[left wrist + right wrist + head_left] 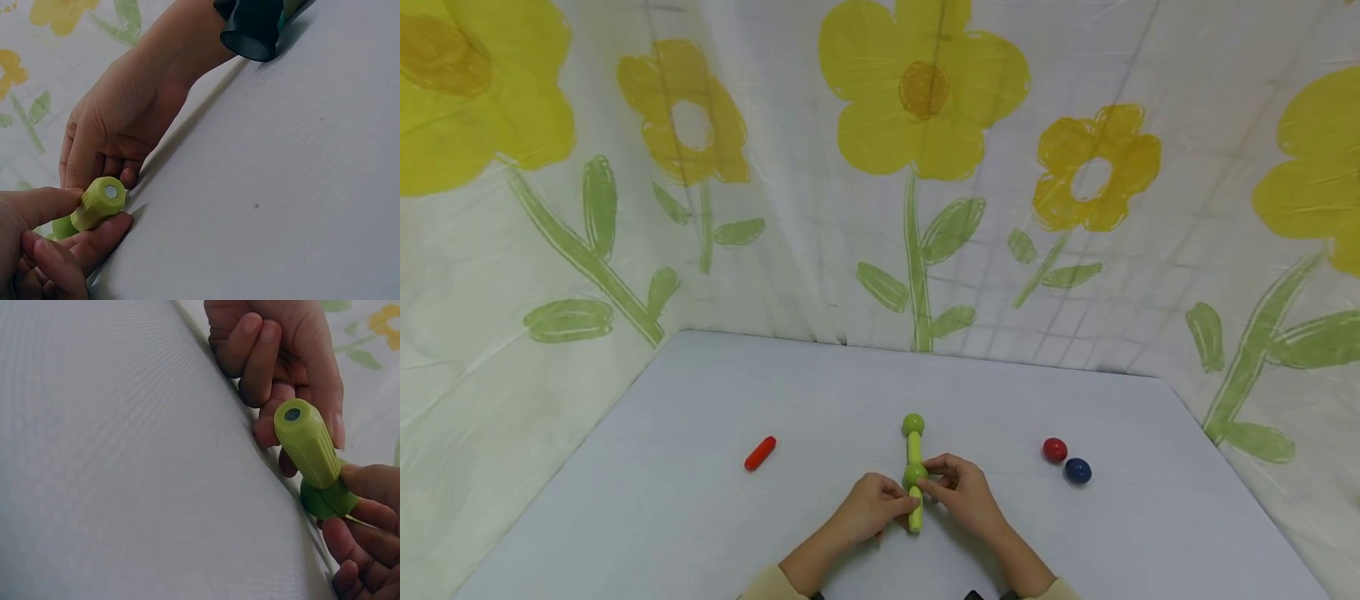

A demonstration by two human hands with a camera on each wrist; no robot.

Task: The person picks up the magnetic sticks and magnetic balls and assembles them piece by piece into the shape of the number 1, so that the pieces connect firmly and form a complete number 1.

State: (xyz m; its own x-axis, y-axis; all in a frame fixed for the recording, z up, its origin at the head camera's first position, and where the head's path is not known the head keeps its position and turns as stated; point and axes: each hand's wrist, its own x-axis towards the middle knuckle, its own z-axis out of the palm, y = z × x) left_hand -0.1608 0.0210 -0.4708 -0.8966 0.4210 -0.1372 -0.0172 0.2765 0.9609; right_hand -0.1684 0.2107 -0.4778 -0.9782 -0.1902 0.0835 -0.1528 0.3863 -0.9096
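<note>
A chain of yellow-green rods and green balls runs down the middle of the table in the head view. At its far end is a green ball [913, 424], joined by a rod [913, 447] to a second green ball [915, 476]. My left hand [867, 507] pinches the near yellow-green rod [94, 203] between thumb and fingers. Its free end shows a round metal disc. My right hand [964, 493] grips the second green ball [326, 499], where the near rod meets it. A bit of something red [879, 536] peeks out beneath my left hand, mostly hidden.
A red rod [761, 453] lies to the left on the white table [662, 500]. Off to the right a red ball [1055, 451] sits beside a dark blue ball [1078, 471]. A flower-printed curtain [805, 275] hangs behind the table's far edge.
</note>
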